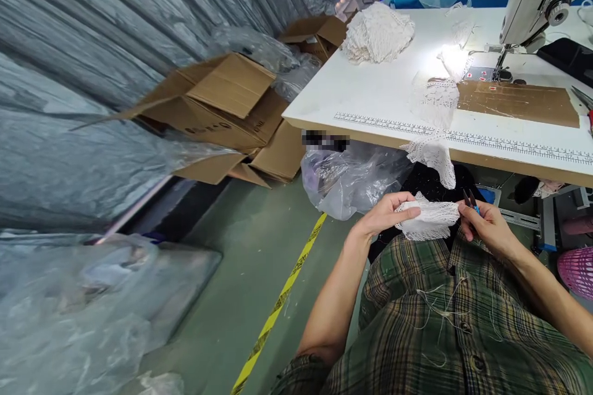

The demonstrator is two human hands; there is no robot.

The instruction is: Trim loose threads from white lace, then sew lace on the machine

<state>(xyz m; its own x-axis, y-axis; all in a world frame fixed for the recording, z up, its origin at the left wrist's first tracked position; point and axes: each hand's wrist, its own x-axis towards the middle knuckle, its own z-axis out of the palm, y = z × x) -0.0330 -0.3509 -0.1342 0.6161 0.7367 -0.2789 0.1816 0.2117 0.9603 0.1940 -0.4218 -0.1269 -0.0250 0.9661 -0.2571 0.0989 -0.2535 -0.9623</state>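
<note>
A piece of white lace (pixel 430 219) is stretched between my two hands, above my lap. My left hand (pixel 386 215) pinches its left end, thumb on top. My right hand (pixel 486 225) is closed around small thread snips (pixel 473 203) with dark blades pointing up and a blue part; its fingertips also touch the lace's right end. Another strip of white lace (pixel 435 102) runs across the white sewing table (pixel 370 89) and hangs over its front edge. A heap of white lace pieces (pixel 377 34) lies at the table's back left corner.
A sewing machine (pixel 532 6) stands at the right of the table, near a brown board (pixel 519 102) and a printed ruler strip (pixel 463 136). Opened cardboard boxes (pixel 227 99) and a plastic bag (pixel 347 179) sit left of and below the table. A pink basket (pixel 577 271) is at far right.
</note>
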